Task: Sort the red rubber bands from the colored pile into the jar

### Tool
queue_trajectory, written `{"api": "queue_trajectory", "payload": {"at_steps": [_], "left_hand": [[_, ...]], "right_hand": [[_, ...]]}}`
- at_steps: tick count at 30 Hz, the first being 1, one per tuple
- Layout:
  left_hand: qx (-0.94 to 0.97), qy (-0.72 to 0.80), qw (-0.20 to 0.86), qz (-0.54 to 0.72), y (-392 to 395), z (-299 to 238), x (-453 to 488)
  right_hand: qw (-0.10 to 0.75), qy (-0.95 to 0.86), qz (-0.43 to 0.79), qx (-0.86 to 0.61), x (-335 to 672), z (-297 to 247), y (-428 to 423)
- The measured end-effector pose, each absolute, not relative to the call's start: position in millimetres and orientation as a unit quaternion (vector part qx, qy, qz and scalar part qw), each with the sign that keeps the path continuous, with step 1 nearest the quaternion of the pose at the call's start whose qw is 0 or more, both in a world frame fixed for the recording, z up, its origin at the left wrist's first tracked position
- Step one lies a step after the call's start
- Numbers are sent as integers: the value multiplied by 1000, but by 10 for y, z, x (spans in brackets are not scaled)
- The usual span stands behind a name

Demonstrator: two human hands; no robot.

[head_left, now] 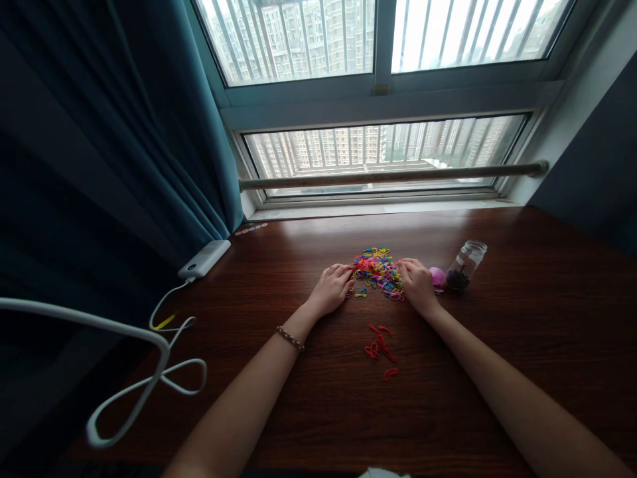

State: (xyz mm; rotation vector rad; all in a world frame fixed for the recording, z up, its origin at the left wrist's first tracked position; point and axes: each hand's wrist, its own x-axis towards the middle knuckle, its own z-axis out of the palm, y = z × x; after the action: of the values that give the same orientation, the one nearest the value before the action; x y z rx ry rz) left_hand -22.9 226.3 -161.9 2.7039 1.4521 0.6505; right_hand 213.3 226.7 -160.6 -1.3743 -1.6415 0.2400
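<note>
Checking in from the remote feed: the heap of small multicoloured rubber loops (378,269) sits on the dark brown wooden counter (522,332), pretty much dead centre and close to the window sill. The left hand (332,289) is at the heap's 9 o'clock and the right hand (417,285) at its 3 o'clock, so both bracket it. On each hand the fingers (344,271) are curled in with the tips touching the edge of the heap. I honestly can't tell whether either hand has a loop pinched or is just resting there. A brown beaded bracelet (290,338) is on the left wrist. At the heap's 6 o'clock, clearly apart from it, lies a little scatter of red rubber loops (381,348). Just past the right hand at 3 o'clock is a small pink round thing (437,275), and beside that a clear glass jar (465,264) with dark stuff inside. Way out at 9 o'clock there's a white rectangular power bank (205,258) with a white cable (169,312) trailing off it.
</note>
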Motion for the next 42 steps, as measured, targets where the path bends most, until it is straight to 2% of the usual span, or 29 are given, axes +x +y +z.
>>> {"api": "queue_trajectory", "payload": {"at_steps": [3,5,7,9,12,15,18,21,24,26,30,35,39,42], "left_hand": [[849,471,-4,239,2273,-1639,-236],[835,479,-5,271,2289,-1664,-248],[819,483,1,311,2301,-1685,-262],[796,493,12,351,2302,-1691,-271],[748,526,37,403,2286,-1679,-268],[721,538,73,431,2273,-1660,-257],[713,526,104,453,2267,-1638,-245],[717,505,126,464,2215,-1597,-200],[770,451,126,433,2057,-1524,-69],[825,385,127,394,1899,-1463,59],[911,246,134,301,1601,-1366,283],[953,194,81,219,1515,-1336,308],[927,278,29,251,1632,-1369,211],[869,397,-14,296,1781,-1409,115]], "right_hand": [[524,-622,234,-532,2047,-1408,2131],[509,-608,380,-476,1989,-1293,2048],[428,-617,518,-411,1946,-1201,1976],[288,-641,616,-356,1920,-1134,1912],[88,-675,669,-299,1909,-1078,1834],[13,-687,672,-277,1921,-1061,1800],[34,-687,668,-284,1953,-1092,1841],[186,-690,602,-355,1996,-1193,1960],[387,-690,412,-453,2041,-1336,2095],[435,-728,279,-451,2064,-1422,2154],[386,-816,125,-413,2074,-1525,2172],[312,-842,64,-436,2062,-1551,2146],[314,-846,61,-427,2069,-1562,2162],[353,-830,75,-426,2075,-1579,2186]]}}
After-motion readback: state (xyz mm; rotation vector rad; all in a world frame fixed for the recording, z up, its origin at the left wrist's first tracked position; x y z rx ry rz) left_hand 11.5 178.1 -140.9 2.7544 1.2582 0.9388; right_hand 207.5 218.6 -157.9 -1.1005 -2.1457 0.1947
